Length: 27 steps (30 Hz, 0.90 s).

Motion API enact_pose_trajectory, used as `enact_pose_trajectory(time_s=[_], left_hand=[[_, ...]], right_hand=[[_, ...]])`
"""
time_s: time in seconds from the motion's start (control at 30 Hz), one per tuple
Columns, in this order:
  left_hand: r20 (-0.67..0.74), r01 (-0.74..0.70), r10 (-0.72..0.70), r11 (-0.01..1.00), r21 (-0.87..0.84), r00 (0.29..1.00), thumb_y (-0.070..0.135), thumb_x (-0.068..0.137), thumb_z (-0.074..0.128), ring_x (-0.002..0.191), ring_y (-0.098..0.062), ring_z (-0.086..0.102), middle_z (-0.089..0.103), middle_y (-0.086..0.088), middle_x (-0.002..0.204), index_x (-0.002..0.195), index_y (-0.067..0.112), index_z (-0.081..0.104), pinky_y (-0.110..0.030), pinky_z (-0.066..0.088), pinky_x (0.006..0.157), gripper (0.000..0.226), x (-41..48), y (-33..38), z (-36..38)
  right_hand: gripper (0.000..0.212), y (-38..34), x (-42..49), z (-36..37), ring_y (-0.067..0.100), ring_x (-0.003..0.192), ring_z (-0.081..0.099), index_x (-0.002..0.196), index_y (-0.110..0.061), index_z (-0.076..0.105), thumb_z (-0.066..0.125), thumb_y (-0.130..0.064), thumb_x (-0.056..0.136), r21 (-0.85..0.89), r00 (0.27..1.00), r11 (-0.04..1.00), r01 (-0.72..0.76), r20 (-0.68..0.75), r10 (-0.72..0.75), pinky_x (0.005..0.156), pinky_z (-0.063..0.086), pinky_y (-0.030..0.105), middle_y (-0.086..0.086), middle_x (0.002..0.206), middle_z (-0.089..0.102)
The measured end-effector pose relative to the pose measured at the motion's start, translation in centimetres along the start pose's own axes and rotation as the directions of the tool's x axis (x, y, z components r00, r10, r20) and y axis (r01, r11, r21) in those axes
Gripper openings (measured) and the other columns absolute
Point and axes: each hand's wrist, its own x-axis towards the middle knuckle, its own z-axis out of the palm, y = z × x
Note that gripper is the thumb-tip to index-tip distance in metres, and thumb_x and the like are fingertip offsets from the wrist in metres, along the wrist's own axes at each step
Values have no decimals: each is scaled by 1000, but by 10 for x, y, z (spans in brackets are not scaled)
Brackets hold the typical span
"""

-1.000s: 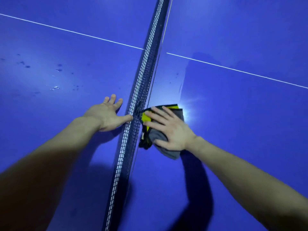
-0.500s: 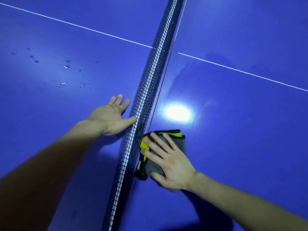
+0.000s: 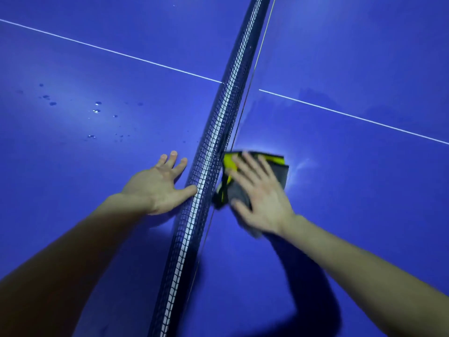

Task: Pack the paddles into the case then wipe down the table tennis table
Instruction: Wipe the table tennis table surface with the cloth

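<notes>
Flat-fingered, my right hand (image 3: pixel 262 198) presses the folded grey-and-yellow cloth (image 3: pixel 281 169) onto the smooth blue table (image 3: pixel 364 203), tight beside the net (image 3: pixel 206 154) to reach that strip; my left hand (image 3: pixel 158 188), spread wide, braces on the other half, thumb touching the mesh. Farther off, water droplets (image 3: pixel 97 110) bead on the glossy surface, not yet wiped

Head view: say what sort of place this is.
Probably a dim games room or sports hall: a blue table tennis table with a white line and a black net across it.
</notes>
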Motion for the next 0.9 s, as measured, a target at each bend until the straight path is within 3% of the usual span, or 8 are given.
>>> enact_pose_trajectory(time_s=[0.13, 0.23, 0.3, 0.37, 0.47, 0.67, 0.77, 0.9], left_hand=[[-26, -8, 9, 1000, 7, 1000, 78, 99, 34, 164, -7, -8, -15, 14, 177, 171, 40, 1, -46, 30, 128, 88, -2, 1, 3], [-15, -6, 6, 1000, 19, 1000, 79, 98, 34, 164, -6, -8, -14, 15, 177, 171, 41, 1, -47, 29, 129, 88, -2, 0, 1], [-21, -6, 7, 1000, 24, 1000, 80, 97, 34, 164, -6, -7, -14, 15, 177, 171, 42, 1, -47, 29, 129, 89, -2, 0, 1], [-23, -7, 8, 1000, 21, 1000, 81, 97, 34, 164, -6, -7, -15, 15, 177, 171, 42, 1, -48, 29, 129, 89, -1, 0, 0], [-22, -13, 13, 1000, 7, 1000, 81, 97, 34, 164, -6, -7, -15, 16, 177, 170, 43, 1, -48, 31, 128, 89, 0, 0, 1], [-25, -6, 6, 1000, 9, 1000, 80, 98, 36, 165, -9, -8, -15, 13, 177, 171, 40, 0, -48, 30, 127, 90, -1, 3, 1], [-22, 0, 1, 999, 32, 1000, 79, 99, 37, 165, -10, -7, -14, 12, 178, 171, 39, 1, -49, 30, 127, 90, 0, 4, 0], [-34, -2, 3, 1000, 24, 999, 83, 95, 36, 165, -9, -6, -13, 14, 178, 171, 40, 4, -50, 31, 128, 93, 1, 2, 3]], right_hand=[[76, 45, 9, -9, 28, 169, 14, 165, -24, 47, 62, -49, 95, 37, 951, 961, 276, 132, -278, 136, 9, 56, 3, 180, 25], [80, 112, 102, -27, 30, 167, 21, 164, -25, 47, 51, -59, 93, -25, 996, 996, -91, 1, 91, 134, 14, 61, 3, 178, 32], [84, 135, 146, -34, 27, 168, 17, 165, -25, 45, 38, -66, 92, -47, 941, 940, -338, -21, 337, 135, 10, 58, 1, 179, 29], [81, 128, 157, -26, 27, 168, 17, 164, -22, 46, 40, -62, 94, -62, 920, 918, -391, -65, 387, 136, 9, 56, 2, 179, 30], [72, 75, 105, -15, 28, 167, 21, 159, -21, 52, 58, -51, 94, -68, 963, 964, -256, -106, 249, 135, 13, 57, 3, 175, 37], [73, 33, 15, -9, 28, 169, 11, 164, -25, 48, 59, -52, 97, -51, 986, 989, 140, 102, -134, 136, 7, 58, 3, 180, 25], [75, 71, 83, -14, 29, 168, 17, 164, -26, 47, 50, -59, 97, -107, 993, 988, -113, 3, 114, 135, 10, 58, 3, 179, 28], [76, 85, 149, -17, 29, 168, 17, 165, -25, 45, 40, -62, 99, -57, 884, 884, -463, -99, 457, 135, 8, 57, 2, 178, 30]])
